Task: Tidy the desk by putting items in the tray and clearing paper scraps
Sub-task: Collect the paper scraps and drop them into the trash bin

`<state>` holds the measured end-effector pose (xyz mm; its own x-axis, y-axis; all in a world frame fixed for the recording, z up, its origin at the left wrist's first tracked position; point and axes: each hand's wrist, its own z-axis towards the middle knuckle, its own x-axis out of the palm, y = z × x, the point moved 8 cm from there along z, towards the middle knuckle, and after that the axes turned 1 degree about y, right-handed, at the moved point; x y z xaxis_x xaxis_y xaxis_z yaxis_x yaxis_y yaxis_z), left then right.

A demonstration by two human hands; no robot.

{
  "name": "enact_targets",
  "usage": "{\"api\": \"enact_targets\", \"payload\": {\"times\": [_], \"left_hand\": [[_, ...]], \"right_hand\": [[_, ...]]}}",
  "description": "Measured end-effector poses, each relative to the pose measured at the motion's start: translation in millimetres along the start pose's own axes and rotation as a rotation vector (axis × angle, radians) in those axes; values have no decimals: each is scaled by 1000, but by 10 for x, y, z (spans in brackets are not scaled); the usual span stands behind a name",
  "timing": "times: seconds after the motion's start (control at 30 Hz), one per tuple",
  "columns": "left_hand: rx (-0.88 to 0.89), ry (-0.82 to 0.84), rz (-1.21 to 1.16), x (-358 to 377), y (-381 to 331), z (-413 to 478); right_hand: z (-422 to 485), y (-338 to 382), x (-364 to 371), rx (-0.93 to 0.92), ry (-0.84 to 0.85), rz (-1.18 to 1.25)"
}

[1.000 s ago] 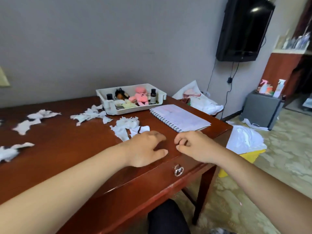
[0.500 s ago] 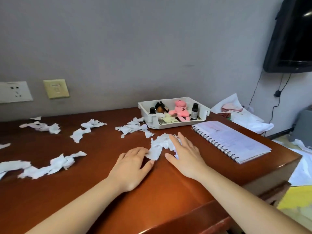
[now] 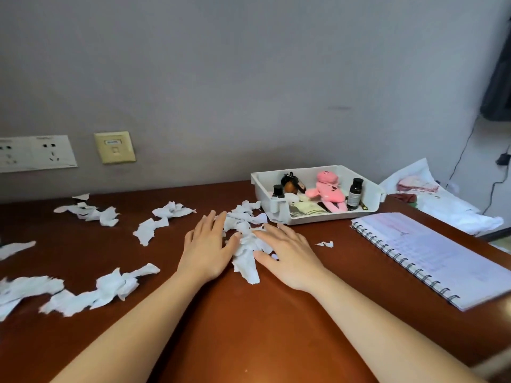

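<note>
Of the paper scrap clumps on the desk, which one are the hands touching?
The clump nearest the tray, with the left hand and right hand flat against it; the other clumps lie untouched farther left.

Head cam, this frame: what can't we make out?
Head view only:
1. Part of the paper pile: under the fingers of the left hand and right hand.
2. Floor of the tray near its front: hidden by its front wall.
3. Writing on the notebook: too blurred to read.
4. Label on the taller dark bottle: too small.
5. The left-edge scraps: cut off by the frame edge.
</note>
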<state>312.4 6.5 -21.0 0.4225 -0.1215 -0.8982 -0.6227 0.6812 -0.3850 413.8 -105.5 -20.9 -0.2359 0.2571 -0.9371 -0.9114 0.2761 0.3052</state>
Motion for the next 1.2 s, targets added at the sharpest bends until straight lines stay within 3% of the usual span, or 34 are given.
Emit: {"api": "enact_targets", "payload": {"times": [0.27, 0.6, 0.77, 0.97, 1.2], "left_hand": [[33, 88, 59, 101, 32, 262], [64, -99, -138, -36, 86, 161], [118, -145, -305, -133, 9, 32], [295, 119, -99, 86, -239, -102], [317, 45, -142, 46, -282, -74]], "right_hand": [[42, -76, -53, 21, -100, 24], [-25, -140, -126, 57, -170, 75], [-148, -268, -240, 180, -247, 50], [-168, -194, -124, 210, -150, -104], [-67, -43, -112, 76, -146, -63]]}}
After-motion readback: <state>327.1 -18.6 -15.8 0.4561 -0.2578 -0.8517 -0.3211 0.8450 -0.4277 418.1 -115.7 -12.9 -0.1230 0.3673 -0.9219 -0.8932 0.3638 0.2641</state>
